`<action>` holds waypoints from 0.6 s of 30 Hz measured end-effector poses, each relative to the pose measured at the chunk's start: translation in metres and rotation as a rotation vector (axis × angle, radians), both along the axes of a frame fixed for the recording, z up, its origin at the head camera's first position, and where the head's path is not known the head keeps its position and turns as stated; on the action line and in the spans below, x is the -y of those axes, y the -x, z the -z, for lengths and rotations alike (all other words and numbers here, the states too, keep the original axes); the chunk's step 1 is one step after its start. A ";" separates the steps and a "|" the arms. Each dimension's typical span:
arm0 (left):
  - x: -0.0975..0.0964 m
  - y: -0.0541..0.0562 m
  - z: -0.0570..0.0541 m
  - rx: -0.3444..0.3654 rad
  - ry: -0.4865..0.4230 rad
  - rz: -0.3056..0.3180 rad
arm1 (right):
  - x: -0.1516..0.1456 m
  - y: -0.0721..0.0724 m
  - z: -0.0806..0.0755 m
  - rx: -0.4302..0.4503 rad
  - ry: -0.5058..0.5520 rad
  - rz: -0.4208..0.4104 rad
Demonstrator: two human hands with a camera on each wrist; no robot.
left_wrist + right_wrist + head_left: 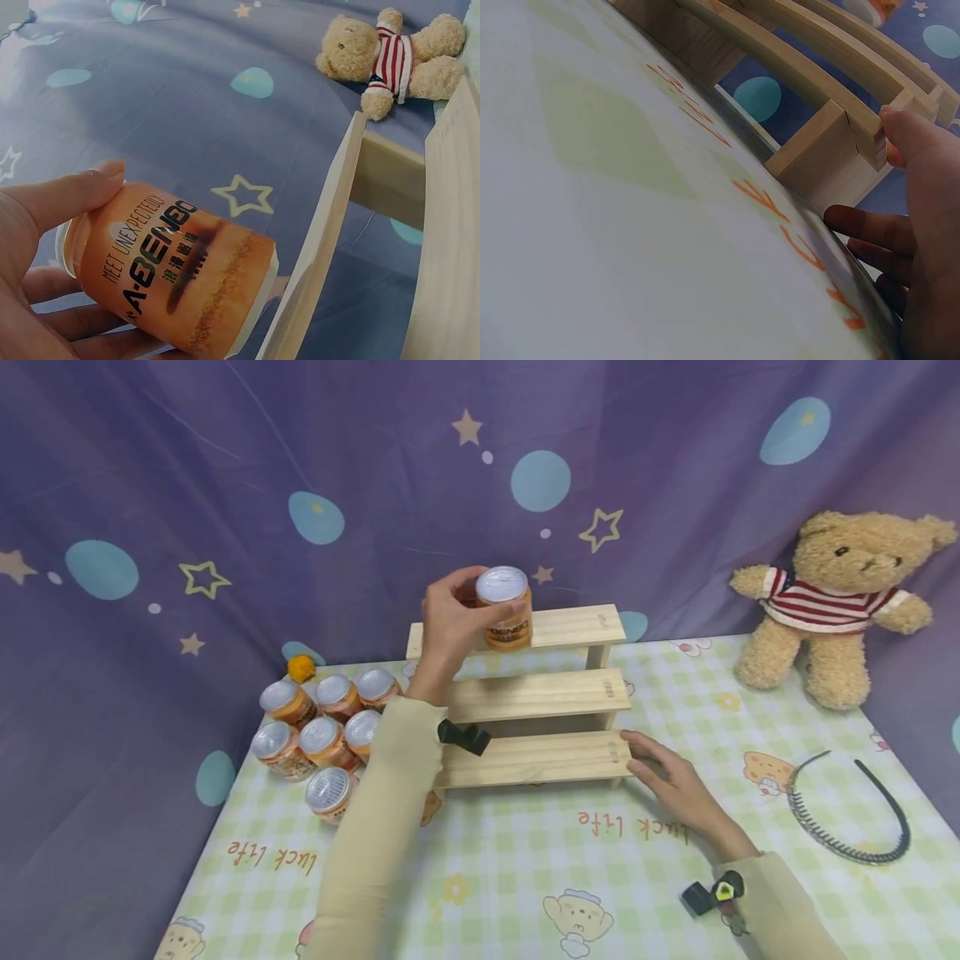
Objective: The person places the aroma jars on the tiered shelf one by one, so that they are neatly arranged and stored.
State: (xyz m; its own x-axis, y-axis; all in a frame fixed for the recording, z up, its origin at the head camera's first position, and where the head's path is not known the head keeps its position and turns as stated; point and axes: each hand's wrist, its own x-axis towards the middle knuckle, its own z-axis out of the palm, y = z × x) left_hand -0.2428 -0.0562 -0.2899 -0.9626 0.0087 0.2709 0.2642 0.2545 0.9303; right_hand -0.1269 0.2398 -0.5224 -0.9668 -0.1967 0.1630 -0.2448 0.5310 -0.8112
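My left hand [455, 625] grips an orange printed can [510, 625] with a silvery lid, thumb on one side and fingers on the other. The can is at the top step of a three-tier wooden display rack [536, 693]. In the left wrist view its base is close to the plank edge; whether they touch, I cannot tell. At the rack's lower right end, my right hand [675, 785] touches the end of the bottom plank with thumb and index finger, the other fingers extended, as the right wrist view shows. Several similar cans [322, 737] stand left of the rack, partly behind my left sleeve.
A teddy bear [840, 602] in a striped shirt sits at the back right. In front of it lies a black toothed headband [847, 856]. An orange fuzzy ball [302, 668] is behind the cans. A purple curtain [405, 468] hangs behind the checked tablecloth [510, 902].
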 end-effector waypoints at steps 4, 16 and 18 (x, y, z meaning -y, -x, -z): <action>-0.013 0.006 0.000 0.016 0.042 -0.018 | 0.000 0.000 -0.001 -0.001 -0.001 0.000; -0.049 0.018 0.006 0.047 0.070 -0.023 | -0.001 -0.001 0.000 -0.008 0.001 0.005; -0.054 0.019 0.007 0.050 0.075 -0.026 | 0.000 -0.001 -0.001 -0.010 -0.002 0.003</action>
State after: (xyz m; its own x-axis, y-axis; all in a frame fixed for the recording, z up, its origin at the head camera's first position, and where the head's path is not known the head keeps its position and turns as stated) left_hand -0.2613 -0.0026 -0.2967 -0.9750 0.0015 0.2222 0.2102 0.3301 0.9202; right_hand -0.1260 0.2403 -0.5217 -0.9657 -0.1943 0.1722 -0.2514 0.5334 -0.8076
